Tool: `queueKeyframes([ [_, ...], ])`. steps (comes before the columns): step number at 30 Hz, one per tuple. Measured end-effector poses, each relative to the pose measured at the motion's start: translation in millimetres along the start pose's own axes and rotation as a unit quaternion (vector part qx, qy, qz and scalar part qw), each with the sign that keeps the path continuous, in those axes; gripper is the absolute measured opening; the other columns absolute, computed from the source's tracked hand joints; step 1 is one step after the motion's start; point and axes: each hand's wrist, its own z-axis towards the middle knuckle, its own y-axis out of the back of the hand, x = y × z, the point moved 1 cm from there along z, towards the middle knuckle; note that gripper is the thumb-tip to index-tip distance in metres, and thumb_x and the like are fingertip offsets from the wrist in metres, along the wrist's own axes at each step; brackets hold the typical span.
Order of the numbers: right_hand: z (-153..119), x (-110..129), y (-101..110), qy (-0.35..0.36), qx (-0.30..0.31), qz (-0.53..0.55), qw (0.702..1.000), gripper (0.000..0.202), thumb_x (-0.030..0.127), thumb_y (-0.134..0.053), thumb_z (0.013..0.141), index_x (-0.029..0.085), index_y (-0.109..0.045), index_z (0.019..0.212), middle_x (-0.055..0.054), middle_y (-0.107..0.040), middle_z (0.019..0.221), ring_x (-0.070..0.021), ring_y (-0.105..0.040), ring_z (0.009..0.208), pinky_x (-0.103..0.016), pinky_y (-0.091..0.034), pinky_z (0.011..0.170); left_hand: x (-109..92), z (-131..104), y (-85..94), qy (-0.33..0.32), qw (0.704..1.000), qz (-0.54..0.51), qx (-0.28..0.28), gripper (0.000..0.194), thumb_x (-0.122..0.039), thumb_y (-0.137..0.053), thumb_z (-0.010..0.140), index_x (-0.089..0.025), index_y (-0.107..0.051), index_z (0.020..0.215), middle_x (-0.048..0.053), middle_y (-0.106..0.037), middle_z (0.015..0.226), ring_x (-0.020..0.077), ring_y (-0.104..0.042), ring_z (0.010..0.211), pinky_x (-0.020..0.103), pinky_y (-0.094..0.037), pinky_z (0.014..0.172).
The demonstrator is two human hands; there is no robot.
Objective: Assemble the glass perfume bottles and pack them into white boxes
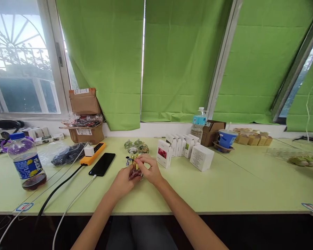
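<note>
My left hand (123, 182) is wrapped round a small dark red glass bottle (135, 173) with a gold neck, low over the table. The fingertips of my right hand (150, 169) are pinched together at the bottle's gold top; what they grip there is too small to make out. Just behind my hands stand small shiny caps (127, 160). Beyond them sits a group of round clear glass pieces (133, 148) with green and gold tones. Several upright white boxes (164, 153), one with a red picture, stand to the right of my hands.
A black phone (102, 164) and an orange power strip (93, 153) with cables lie to the left. Farther left stands a Pepsi bottle (30, 163). At the back are an open cardboard box (86, 133), a water bottle (198, 123) and a blue cup (226, 138).
</note>
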Motion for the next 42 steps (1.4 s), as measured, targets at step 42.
queueKeyframes([
  [42,1,-49,107,0.008,-0.168,-0.396,0.903,0.032,0.035,-0.055,0.089,0.024,-0.060,0.119,-0.012,-0.055,0.124,-0.0306,-0.050,0.119,-0.051,-0.043,0.099,-2,-4,0.2,0.044,0.999,0.015,-0.014,0.025,-0.043,-0.062,0.082,-0.022,-0.061,0.095,0.006,-0.069,0.098,0.0241,-0.061,0.088,0.029,-0.042,0.073],
])
